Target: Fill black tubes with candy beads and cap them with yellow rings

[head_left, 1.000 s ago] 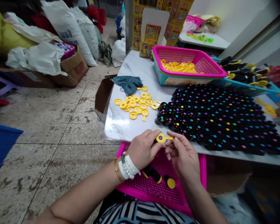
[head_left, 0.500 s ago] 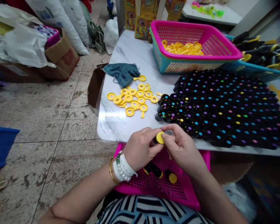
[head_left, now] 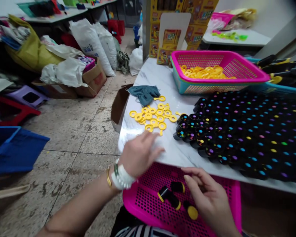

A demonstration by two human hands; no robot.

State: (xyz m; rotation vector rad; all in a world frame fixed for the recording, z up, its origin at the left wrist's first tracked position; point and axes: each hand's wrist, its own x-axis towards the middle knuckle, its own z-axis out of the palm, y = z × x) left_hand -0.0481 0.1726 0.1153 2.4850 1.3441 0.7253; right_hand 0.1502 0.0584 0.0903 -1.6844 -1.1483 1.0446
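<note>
My left hand (head_left: 141, 152) reaches over the front corner of the marble-patterned table (head_left: 174, 153), fingers apart, its fingertips beside loose yellow rings (head_left: 153, 122) with short tabs. Nothing shows in its grasp, though it is slightly blurred. My right hand (head_left: 207, 194) hovers over the right part of the pink basket (head_left: 148, 197), fingers loosely curled and apart, with nothing seen between them. Several black cylinders with yellow ends (head_left: 177, 187) lie in that basket. Many black tubes with coloured dots (head_left: 236, 131) stand in rows on the table to the right.
A pink-rimmed basket (head_left: 219, 80) holding yellow pieces is at the table's back, near stacked yellow boxes (head_left: 194, 36). A teal cloth (head_left: 144, 93) lies by the rings. Cardboard boxes (head_left: 95, 79) and white sacks (head_left: 91, 46) stand on the floor at the left.
The view has shifted. My hands have parted from the yellow-ended piece they held; my left hand has moved to the rings. One more black cylinder shows in the lower basket.
</note>
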